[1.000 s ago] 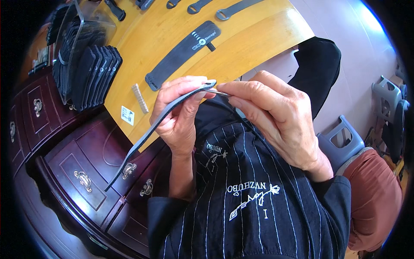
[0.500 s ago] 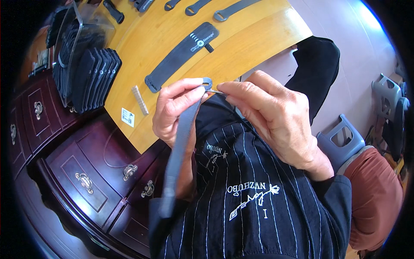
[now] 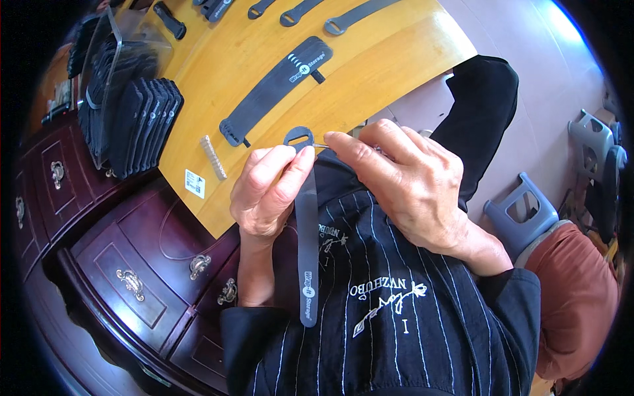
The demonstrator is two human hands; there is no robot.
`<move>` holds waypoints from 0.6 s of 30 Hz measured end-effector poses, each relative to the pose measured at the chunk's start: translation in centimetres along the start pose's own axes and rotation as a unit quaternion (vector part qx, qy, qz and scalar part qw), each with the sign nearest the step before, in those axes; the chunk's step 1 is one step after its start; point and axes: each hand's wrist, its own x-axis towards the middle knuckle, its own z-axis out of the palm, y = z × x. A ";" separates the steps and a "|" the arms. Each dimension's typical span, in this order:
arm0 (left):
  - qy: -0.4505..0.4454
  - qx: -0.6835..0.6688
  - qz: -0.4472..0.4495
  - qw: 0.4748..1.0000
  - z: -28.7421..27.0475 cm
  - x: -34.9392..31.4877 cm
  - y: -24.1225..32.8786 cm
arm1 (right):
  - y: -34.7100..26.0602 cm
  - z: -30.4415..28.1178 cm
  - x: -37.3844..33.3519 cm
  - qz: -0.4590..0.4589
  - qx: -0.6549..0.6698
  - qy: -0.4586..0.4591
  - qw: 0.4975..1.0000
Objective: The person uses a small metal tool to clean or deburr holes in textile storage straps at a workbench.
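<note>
My left hand (image 3: 261, 195) pinches a dark grey strap (image 3: 307, 244) just below its rounded, slotted end. The strap's long tail hangs down in front of my striped apron. In my right hand (image 3: 416, 185) is a thin metal tool (image 3: 319, 146), its narrow tip at the edge of the slotted end. My fingers hide most of this tool, so its kind does not show. Beyond my hands, a wider dark strap (image 3: 271, 89) lies on the wooden table (image 3: 376, 72), with a small black tab at its side.
Several slotted straps (image 3: 300, 13) lie along the table's far side. At the left, a stack of dark straps (image 3: 148, 125) stands by a clear holder (image 3: 109, 86). A small white label (image 3: 195, 183) and a clear strip (image 3: 214, 158) sit near the table's left corner. Dark drawers (image 3: 132, 264) stand below.
My left hand has turned and dropped slightly, bringing the slotted end into fuller view. The strap's tail has swung from the left to hang nearly straight. My right hand has shifted a little left and down.
</note>
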 end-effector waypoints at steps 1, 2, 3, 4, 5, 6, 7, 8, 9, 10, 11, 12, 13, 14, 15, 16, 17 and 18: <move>-0.009 0.016 0.017 1.000 -0.1 0.1 0.0 | 0.0 0.1 0.0 -0.005 -0.012 0.002 1.000; -0.008 0.015 0.018 1.000 -0.2 0.2 -0.1 | -0.2 -0.2 0.1 0.022 0.003 -0.028 0.999; -0.024 0.028 0.034 0.999 -0.5 0.2 -0.2 | -0.2 -0.1 0.2 0.021 0.002 -0.026 0.999; -0.040 0.040 0.051 0.997 -0.7 0.2 -0.2 | 0.1 0.2 0.3 0.060 0.142 -0.025 0.988; -0.039 0.039 0.054 0.997 -0.7 0.5 -0.1 | 0.3 0.5 0.3 0.097 0.279 -0.022 0.955; -0.042 0.033 0.052 0.997 -0.9 0.8 0.1 | 0.8 1.1 0.3 0.142 0.440 -0.044 0.885; -0.044 0.027 0.050 0.997 -1.1 1.1 0.2 | 0.8 1.7 0.2 0.141 0.441 -0.045 0.885; -0.044 0.029 0.051 0.997 -1.3 1.4 0.2 | 0.9 2.1 0.1 0.112 0.399 -0.016 0.910; -0.084 0.047 0.073 0.993 -1.5 1.7 0.1 | 0.8 2.2 0.1 0.086 0.352 0.014 0.932; -0.123 0.066 0.096 0.986 -1.7 1.9 0.0 | 0.5 0.9 0.2 0.085 0.207 -0.029 0.974; -0.122 0.065 0.097 0.986 -1.8 1.9 -0.1 | 0.6 1.0 0.1 0.085 0.205 -0.028 0.975; -0.136 0.067 0.113 0.982 -1.7 1.8 -0.3 | 0.8 1.4 -0.2 0.045 0.124 -0.010 0.991; -0.150 0.068 0.128 0.978 -1.7 1.8 -0.5 | 0.8 1.4 -0.2 0.005 0.043 0.007 0.999; -0.157 0.069 0.130 0.977 -1.6 2.0 -0.3 | 0.7 1.2 -0.2 0.017 0.050 -0.004 0.999; -0.155 0.068 0.133 0.976 -1.5 2.2 -0.4 | 1.0 1.5 -0.2 0.017 0.047 -0.002 0.999; -0.165 0.070 0.146 0.973 -1.6 2.2 -0.4 | 1.3 2.0 -0.3 0.049 0.172 -0.004 0.984; -0.176 0.072 0.158 0.969 -1.6 2.3 -0.4 | 1.6 2.2 -0.4 0.080 0.293 -0.007 0.953; -0.183 0.063 0.150 0.970 -1.8 2.1 -0.4 | 1.5 2.2 -0.3 0.080 0.293 -0.006 0.953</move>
